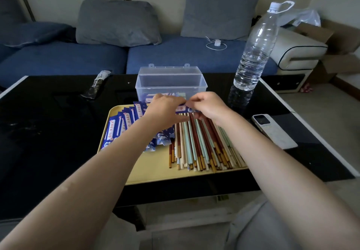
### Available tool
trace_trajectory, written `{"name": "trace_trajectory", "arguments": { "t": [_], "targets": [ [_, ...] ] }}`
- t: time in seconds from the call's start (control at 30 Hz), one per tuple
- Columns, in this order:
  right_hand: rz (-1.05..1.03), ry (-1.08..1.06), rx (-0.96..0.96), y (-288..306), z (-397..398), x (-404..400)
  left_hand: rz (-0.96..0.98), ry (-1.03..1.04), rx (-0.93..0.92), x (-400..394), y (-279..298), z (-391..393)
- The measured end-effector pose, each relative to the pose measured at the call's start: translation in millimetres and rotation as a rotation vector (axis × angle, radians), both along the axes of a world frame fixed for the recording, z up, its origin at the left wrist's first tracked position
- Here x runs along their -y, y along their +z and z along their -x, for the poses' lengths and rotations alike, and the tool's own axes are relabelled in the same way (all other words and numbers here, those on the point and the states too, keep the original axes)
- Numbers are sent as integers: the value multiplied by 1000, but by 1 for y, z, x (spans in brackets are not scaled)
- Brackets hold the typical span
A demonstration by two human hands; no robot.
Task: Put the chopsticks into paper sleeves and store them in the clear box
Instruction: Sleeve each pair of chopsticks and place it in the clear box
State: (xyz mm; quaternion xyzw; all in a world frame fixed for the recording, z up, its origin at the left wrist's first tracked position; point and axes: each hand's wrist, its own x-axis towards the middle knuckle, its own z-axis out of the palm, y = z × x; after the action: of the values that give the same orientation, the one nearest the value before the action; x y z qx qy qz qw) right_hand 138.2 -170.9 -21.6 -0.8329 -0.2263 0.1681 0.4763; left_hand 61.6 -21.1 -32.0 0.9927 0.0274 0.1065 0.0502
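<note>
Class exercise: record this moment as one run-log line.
left hand: holds blue sleeve | right hand: pinches same sleeve | chopsticks: loose on tray | clear box: open

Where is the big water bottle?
The water bottle stands on the black table, right of the clear box, beyond the phone.

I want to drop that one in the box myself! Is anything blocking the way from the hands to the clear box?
Nothing visible does. The clear box stands open just behind the left hand and right hand, which pinch a blue sleeve. The bottle stands off to the right.
</note>
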Motion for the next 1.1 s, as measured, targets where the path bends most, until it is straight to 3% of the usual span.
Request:
{"name": "trace_trajectory", "arguments": {
  "t": [0.1, 0.2, 0.37, 0.57, 1.1],
  "targets": [
    [-76, -22, -62, -7, 1, 6, 93, 59, -83, 4, 0, 1],
    [-67, -147, -75, -14, -2, 5, 34, 122, -115, 1, -2, 3],
    [535, 23, 221, -19, 10, 2, 163, 226, -158, -5, -9, 2],
    [900, 142, 358, -21, 30, -14, 408, 177, -139, 3, -15, 3],
    [968, 120, 389, -29, 37, -29, 358, 201, -246, -10, -25, 12]
  ]
}}
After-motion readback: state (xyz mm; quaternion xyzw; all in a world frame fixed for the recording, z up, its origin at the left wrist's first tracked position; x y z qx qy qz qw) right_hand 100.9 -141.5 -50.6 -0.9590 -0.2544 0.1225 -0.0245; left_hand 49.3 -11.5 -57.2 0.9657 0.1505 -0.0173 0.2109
